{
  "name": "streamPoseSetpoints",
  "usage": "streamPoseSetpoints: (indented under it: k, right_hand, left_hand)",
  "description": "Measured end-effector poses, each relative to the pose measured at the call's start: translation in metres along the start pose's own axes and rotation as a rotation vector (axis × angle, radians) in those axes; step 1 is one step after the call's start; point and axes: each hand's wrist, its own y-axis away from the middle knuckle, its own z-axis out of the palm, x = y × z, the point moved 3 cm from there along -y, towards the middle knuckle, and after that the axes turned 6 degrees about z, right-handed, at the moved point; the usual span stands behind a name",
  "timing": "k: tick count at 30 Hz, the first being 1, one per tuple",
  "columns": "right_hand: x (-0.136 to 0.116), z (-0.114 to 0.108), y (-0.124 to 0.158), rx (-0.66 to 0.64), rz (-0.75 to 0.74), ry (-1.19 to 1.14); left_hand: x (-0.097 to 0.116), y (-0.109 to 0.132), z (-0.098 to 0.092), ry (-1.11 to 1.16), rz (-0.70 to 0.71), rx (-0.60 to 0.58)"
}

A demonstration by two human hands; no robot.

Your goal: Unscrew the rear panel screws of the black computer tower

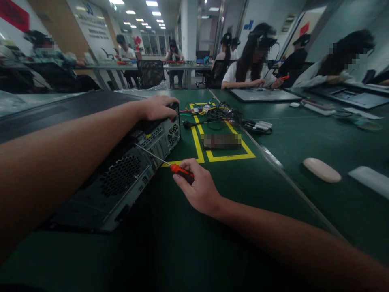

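Note:
A black desktop computer case lies on its side on the green table, rear panel with vents and a fan grille facing right. My left hand rests on the case's far top corner, fingers curled over the edge. My right hand grips a red-handled screwdriver. Its thin metal shaft runs up and left, with the tip against the rear panel near the expansion slots.
Yellow tape marks a rectangle on the table, with a tangle of cables and plugs behind it. A white mouse and a white keyboard edge lie at right. Other people work at tables across the room.

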Motion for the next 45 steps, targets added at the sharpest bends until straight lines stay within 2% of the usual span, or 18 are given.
streamPoseSetpoints:
  k: [31, 45]
  right_hand:
    - [0.0013, 0.0003, 0.0025, -0.007, -0.019, -0.018]
    - [-0.0012, -0.0010, 0.0013, -0.007, 0.003, -0.004]
  left_hand:
    - [-0.0032, -0.0008, 0.0011, 0.051, 0.010, 0.014]
    - [-0.0037, -0.0008, 0.0006, -0.006, -0.001, 0.004]
